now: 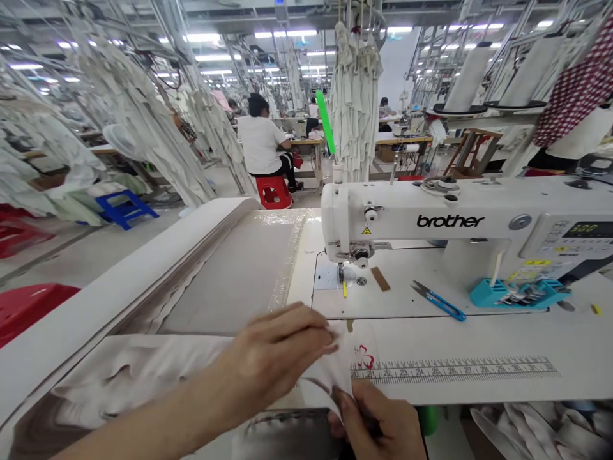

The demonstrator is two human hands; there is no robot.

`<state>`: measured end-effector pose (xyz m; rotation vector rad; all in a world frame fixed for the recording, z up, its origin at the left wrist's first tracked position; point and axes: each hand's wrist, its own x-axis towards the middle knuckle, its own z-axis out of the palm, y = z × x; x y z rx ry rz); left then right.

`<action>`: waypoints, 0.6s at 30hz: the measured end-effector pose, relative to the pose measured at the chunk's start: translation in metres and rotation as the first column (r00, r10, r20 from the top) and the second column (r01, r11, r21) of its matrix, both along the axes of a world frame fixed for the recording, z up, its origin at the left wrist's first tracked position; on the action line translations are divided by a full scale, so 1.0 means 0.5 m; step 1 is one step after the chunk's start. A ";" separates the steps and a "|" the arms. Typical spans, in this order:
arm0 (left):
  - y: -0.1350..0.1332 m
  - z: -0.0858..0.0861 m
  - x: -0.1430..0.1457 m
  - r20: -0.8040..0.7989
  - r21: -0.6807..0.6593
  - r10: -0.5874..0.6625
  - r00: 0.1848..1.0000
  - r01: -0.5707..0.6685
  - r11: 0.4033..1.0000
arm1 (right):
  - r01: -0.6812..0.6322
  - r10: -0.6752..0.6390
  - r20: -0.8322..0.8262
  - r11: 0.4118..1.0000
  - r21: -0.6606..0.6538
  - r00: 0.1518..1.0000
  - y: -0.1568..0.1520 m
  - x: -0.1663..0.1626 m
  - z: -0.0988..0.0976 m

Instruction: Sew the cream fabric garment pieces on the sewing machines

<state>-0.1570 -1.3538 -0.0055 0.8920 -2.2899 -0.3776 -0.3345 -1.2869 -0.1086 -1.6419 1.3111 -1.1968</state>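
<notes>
A piece of pale fabric (335, 374) is stretched between my two hands, over the front edge of the sewing table. Its upper end is pinched in the closed fingers of my left hand (278, 351). Lower down, near the table edge, my right hand (378, 421) grips the same cloth between thumb and fingers. Just beyond my hands stands a white sewing machine (402, 211), its needle area apart from the fabric. More pale cloth (143, 364) lies bunched under and beside my left forearm.
Blue thread snips (439, 300) and a turquoise bobbin holder (520, 294) lie to the right. A printed ruler strip (454, 369) runs along the front. A raised white board (129, 281) borders the left. Beyond, a person (261, 137) sits on a red stool (274, 193).
</notes>
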 end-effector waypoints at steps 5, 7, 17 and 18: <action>-0.120 -0.045 -0.005 0.298 0.153 0.077 0.951 -0.127 0.980 | -0.024 -0.061 -0.580 0.990 -0.138 0.812 -0.092 0.009 0.035; -0.161 -0.084 -0.009 0.294 0.209 0.091 0.952 -0.156 0.965 | -0.059 -0.110 -0.734 0.978 -0.200 0.670 -0.115 0.000 0.040; -0.201 -0.134 0.019 0.132 0.305 0.143 0.981 -0.177 0.936 | -0.517 -0.163 -0.857 0.737 -0.435 0.489 -0.177 -0.034 0.043; -0.203 -0.135 0.019 0.129 0.312 0.150 0.980 -0.184 0.932 | -0.559 -0.153 -0.865 0.707 -0.434 0.478 -0.182 -0.036 0.039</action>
